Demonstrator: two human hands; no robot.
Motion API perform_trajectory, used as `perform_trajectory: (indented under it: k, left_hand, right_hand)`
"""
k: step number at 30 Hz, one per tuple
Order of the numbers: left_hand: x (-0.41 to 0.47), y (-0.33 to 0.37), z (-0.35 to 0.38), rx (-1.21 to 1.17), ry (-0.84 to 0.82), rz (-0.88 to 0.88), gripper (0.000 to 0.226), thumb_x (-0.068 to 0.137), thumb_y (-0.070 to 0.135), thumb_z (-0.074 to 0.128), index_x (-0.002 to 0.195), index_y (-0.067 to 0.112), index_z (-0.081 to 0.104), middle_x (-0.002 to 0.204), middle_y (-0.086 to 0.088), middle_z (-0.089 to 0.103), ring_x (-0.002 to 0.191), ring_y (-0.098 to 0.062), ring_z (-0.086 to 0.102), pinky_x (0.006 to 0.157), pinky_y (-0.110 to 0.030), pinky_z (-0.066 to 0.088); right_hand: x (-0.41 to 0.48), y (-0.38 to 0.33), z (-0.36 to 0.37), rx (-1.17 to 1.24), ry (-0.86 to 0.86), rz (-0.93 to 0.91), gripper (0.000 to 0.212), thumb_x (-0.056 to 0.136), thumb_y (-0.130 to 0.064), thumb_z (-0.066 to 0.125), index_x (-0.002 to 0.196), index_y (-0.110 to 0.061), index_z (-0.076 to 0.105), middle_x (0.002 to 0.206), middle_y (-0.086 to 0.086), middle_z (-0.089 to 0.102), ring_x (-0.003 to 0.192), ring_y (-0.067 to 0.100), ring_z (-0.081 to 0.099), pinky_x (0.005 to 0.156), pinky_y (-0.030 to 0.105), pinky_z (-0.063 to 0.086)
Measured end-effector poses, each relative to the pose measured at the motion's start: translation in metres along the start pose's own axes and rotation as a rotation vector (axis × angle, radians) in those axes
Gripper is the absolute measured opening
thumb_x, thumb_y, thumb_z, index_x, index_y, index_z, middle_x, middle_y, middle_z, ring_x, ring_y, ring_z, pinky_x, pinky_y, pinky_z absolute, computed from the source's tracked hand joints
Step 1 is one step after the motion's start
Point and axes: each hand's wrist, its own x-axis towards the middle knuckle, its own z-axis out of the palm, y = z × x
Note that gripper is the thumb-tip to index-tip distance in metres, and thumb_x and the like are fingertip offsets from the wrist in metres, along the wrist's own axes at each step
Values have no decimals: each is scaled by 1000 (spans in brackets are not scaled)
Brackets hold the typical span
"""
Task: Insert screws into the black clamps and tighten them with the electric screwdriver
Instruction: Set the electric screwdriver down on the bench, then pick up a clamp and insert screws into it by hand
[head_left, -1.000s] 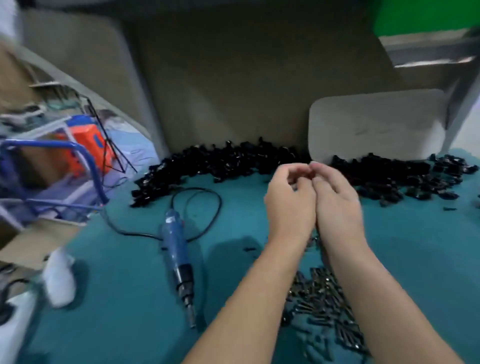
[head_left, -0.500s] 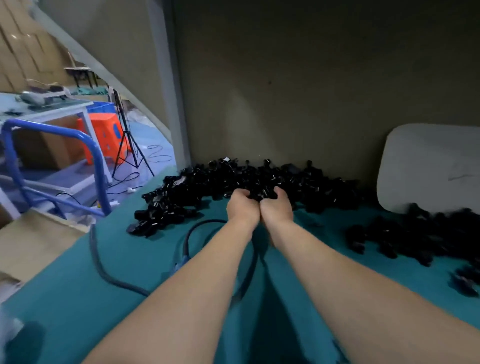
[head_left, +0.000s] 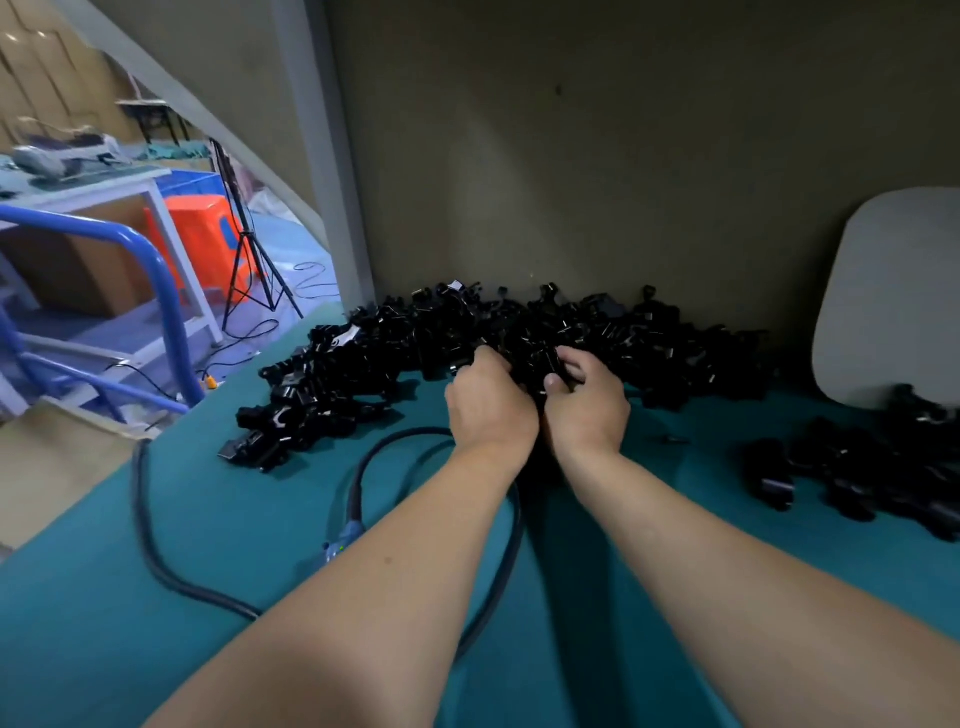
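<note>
The right hand's fingers (head_left: 571, 359) curl into the clamps (head_left: 519, 332), and its thumb presses one black piece against them, so the right hand (head_left: 587, 410) grips at least one clamp. The left hand's fingers (head_left: 485, 358) bend down over the near rim of the same heap with their tips buried. Whether they have a clamp pinched I cannot tell. The left hand (head_left: 491, 408) touches the right one at the knuckles, and both forearms reach across the desk (head_left: 234, 519).

The heap lies along the desk's far edge against the wall, spreading toward the far left corner. A second pile (head_left: 857, 467) sits well apart at the right edge, below a white board (head_left: 893, 291) propped on the wall. A black cable (head_left: 156, 545) loops over the left half of the desk and runs to a blue tool body (head_left: 344, 538) that peeks out just beside the left forearm. It is likely the screwdriver, and nobody holds it. Beyond the left edge stand a blue rail (head_left: 156, 270) and an orange stool (head_left: 192, 244).

I judge this to be the pick-up step. No screw is in view, and no clamp visibly carries one. For this clamp, both inserting and tightening remain. Whether the right pile is finished work cannot be told.
</note>
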Motion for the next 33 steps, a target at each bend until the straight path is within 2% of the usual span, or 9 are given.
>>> perform_trajectory:
  k: [5,10,15,18,21,23,26,30,33]
  left_hand:
    - [-22,10,-17,-112,-23,45,14,98,5,56,110,11,54,118,-13,59,91,-21,52,73,-24,34]
    - [-48,20,-36,-273,-59,6,15,99,9,58,106,18,50,100,3,59,80,-10,55,57,-18,36]
    - [-86,23,-45,-562,-71,-136,22,100,13,62,98,32,50,100,1,66,88,-16,65,78,-32,54]
    - [-103,22,-49,-807,20,-276,19,103,4,54,108,22,58,87,-3,66,75,-17,67,90,-40,59]
    - [-123,24,-61,-1052,-14,-419,18,103,-2,51,114,7,62,86,-5,63,62,-11,64,84,-32,60]
    - [-141,25,-69,-1113,-78,-476,16,104,0,53,115,6,63,90,-7,65,68,-13,64,80,-28,61]
    - [-173,26,-74,-1138,-80,-528,18,105,6,55,120,5,64,94,-6,67,62,-7,68,89,-29,60]
    - [-217,32,-67,-1251,-47,-559,11,103,7,60,110,11,68,104,-6,73,63,-3,73,73,-20,58]
    - [-239,36,-61,-1318,-35,-579,11,102,6,63,112,7,67,93,-10,75,59,-7,71,65,-24,57]
  right_hand:
    - [-17,-12,-10,78,65,43,29,98,-13,65,124,-24,72,119,-2,72,97,7,60,82,8,36]
    - [-44,-24,-30,165,81,37,28,98,-16,66,122,-28,73,102,-11,66,94,5,59,84,14,39]
    - [-63,-29,-48,291,131,84,23,97,-14,66,116,-24,75,107,-5,73,99,8,66,83,14,44]
    - [-60,-25,-47,383,145,270,21,97,-13,67,116,-18,74,108,5,76,99,18,72,95,28,54]
    - [-52,-18,-42,433,102,389,22,95,-10,69,116,-16,74,100,6,77,93,21,74,96,34,57]
    - [-47,-13,-37,406,62,393,22,94,-11,70,115,-16,75,89,3,76,88,20,75,88,30,58]
    - [-44,-3,-32,308,34,360,18,93,-14,73,110,-17,77,76,-3,73,78,14,76,81,27,60]
    - [-45,9,-36,97,-20,273,18,91,-15,72,108,-22,76,81,1,77,48,-2,65,48,8,45]
    - [-50,12,-59,28,-169,212,25,92,-8,66,112,-21,73,102,-2,75,51,4,68,59,19,56]
